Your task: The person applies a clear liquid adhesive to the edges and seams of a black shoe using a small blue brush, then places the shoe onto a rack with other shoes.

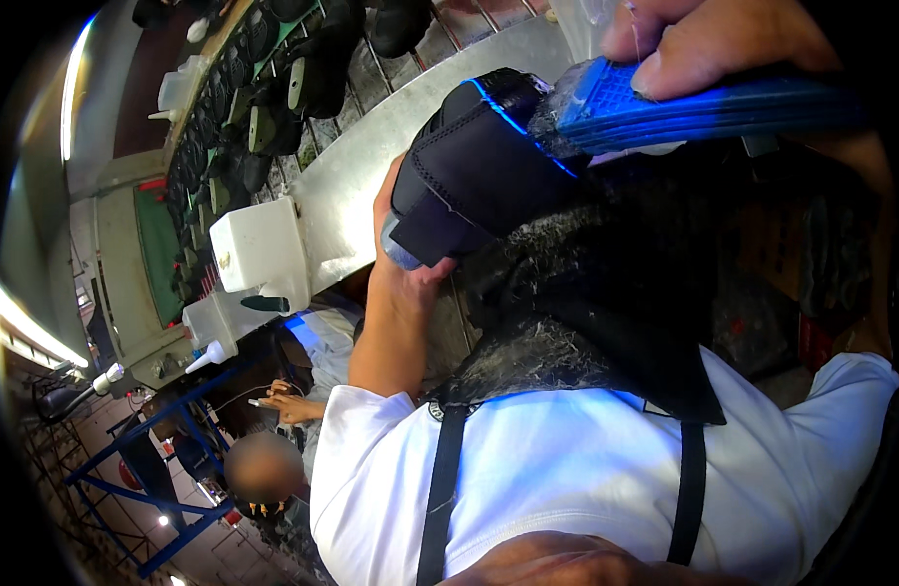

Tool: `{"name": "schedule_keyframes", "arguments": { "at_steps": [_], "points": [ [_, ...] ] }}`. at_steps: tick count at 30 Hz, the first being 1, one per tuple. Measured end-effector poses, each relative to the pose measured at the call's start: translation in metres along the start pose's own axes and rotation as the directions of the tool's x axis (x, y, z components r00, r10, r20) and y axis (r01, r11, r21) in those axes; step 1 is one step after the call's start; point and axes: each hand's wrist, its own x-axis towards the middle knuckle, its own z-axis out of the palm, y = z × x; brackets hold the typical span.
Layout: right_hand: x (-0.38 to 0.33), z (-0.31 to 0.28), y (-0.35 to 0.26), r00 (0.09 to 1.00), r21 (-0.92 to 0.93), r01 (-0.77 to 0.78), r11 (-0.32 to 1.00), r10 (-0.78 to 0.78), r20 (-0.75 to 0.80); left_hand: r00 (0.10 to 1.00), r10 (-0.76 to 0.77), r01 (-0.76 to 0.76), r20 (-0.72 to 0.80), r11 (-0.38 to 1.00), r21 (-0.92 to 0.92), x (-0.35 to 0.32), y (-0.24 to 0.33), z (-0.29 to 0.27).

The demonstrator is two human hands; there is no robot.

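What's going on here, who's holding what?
Someone in a black apron has a black shoe in the left hand and a blue brush in the right hand. The bristles appear to meet the shoe's edge, where a thin blue line of light shows. More dark shoes are at the upper left, near white containers. Another person's hand holds something small at the lower left.

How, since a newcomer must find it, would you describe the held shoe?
Find the pale, curving metal strip near the top. In front of it, the left hand holds a black shoe. Unlike the racked shoes, it has a bright blue line along one edge.
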Motion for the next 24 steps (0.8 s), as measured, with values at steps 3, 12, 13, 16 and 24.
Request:
{"name": "schedule_keyframes", "arguments": {
  "at_steps": [3, 12, 13, 16, 24],
  "points": [
    [0.004, -0.004, 0.001, 1.0, 0.026, 0.011, 1.0, -0.011, -0.01, 0.977, 0.026, -0.03, -0.214, 0.999, -0.016, -0.006, -0.008, -0.003],
    [0.014, -0.003, 0.015, 0.998, 0.081, 0.066, 0.995, -0.064, -0.024, 0.979, -0.159, 0.136, -0.127, 0.976, -0.172, -0.041, -0.039, 0.03],
    [0.015, 0.001, 0.015, 0.997, 0.084, 0.07, 0.994, -0.069, -0.023, 0.979, -0.179, 0.162, -0.097, 0.974, -0.157, -0.044, -0.038, 0.023],
    [0.008, -0.003, 0.011, 0.999, 0.08, 0.029, 0.996, -0.026, -0.031, 0.965, -0.257, 0.244, -0.058, 0.955, -0.17, -0.037, -0.045, 0.022],
    [0.003, 0.001, 0.012, 0.997, 0.115, 0.071, 0.991, -0.066, -0.048, 0.942, -0.328, 0.331, 0.071, 0.874, -0.356, -0.041, -0.061, 0.017]
  ]
}}
